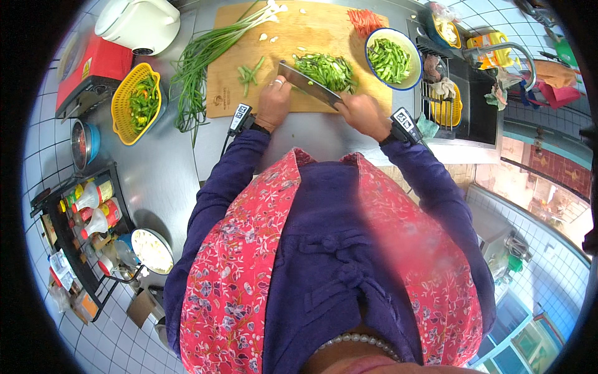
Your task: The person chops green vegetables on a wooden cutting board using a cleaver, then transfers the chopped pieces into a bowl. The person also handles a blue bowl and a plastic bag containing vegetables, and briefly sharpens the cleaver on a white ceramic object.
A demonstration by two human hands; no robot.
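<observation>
My right hand (362, 114) grips the handle of a cleaver-style kitchen knife (308, 84), whose wide blade slants up and left over the wooden cutting board (233, 100). A green bit clings to the blade. At the blade's far end, my left hand (274, 100) has its fingers curled by the steel; whether it pinches anything is hidden. Just beyond the blade lies a heap of sliced green vegetable (327, 70). A few green stem pieces (250, 75) rest left of it. Long scallions (219, 39) trail off the board's left edge. Garlic cloves (264, 36) are scattered farther back.
An enamel bowl of sliced greens (390, 80) and shredded red strips (366, 22) sit at the board's right. Beyond is a sink (481, 107) with a faucet (530, 70). Leftward are a yellow basket of peppers (119, 119), a white appliance (135, 23) and a bottle rack (114, 182).
</observation>
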